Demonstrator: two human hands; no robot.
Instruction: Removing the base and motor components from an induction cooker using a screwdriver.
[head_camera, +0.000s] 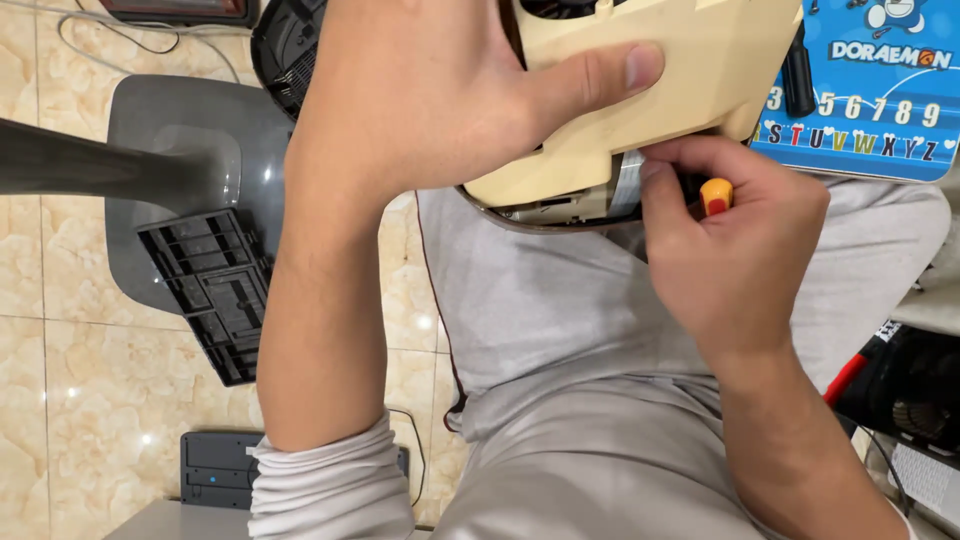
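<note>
My left hand grips a cream plastic appliance housing resting on my lap, thumb laid across its top face. Under the housing's lower edge a metal part and a dark rim show. My right hand is closed around a small screwdriver with a yellow and red handle end, its tip hidden under the housing edge. I wear grey trousers and a grey long sleeve pushed up on the left arm.
A grey plastic base with a black ribbed panel lies on the beige tiled floor at left. A blue cartoon letter board sits at upper right. A dark box lies near the bottom, black and red gear at right.
</note>
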